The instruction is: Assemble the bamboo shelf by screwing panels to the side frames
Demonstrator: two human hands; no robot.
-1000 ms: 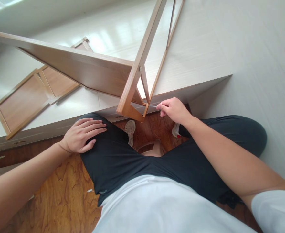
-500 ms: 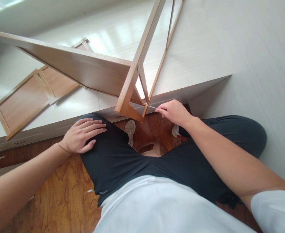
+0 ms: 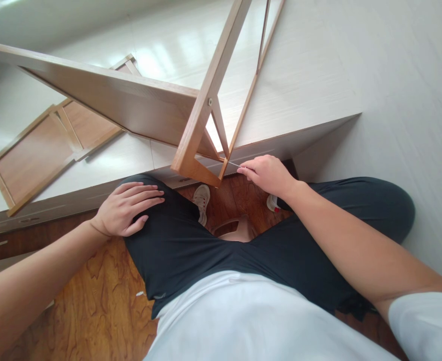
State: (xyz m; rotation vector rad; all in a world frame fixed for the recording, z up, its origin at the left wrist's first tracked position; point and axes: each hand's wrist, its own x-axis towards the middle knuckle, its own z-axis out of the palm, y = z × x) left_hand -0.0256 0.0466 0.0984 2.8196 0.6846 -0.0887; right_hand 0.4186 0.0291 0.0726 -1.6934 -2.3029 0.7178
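My right hand [image 3: 268, 173] pinches a thin metal rod [image 3: 235, 164] that looks like a hex key. Its other end is hidden inside my fingers. The rod's tip meets the lower corner of a wooden frame [image 3: 202, 115], at the joint where its slats come together. A round metal fitting [image 3: 210, 102] sits in the frame's near post. Joined to this frame is a long wooden panel [image 3: 119, 95] reaching to the left. My left hand [image 3: 129, 208] lies flat on my left knee, fingers stretched out, holding nothing.
Smaller framed wooden panels [image 3: 36, 155] lie on the pale raised platform [image 3: 292, 105], whose front edge runs before my knees. Below is a brown wood-patterned floor [image 3: 104, 306]. A light brown stool [image 3: 238, 230] shows between my legs. A white scrap [image 3: 140, 294] lies on the floor.
The wooden frame appears slightly further left and up, and my right hand with the rod has shifted a little left too. My left hand stays on the knee.
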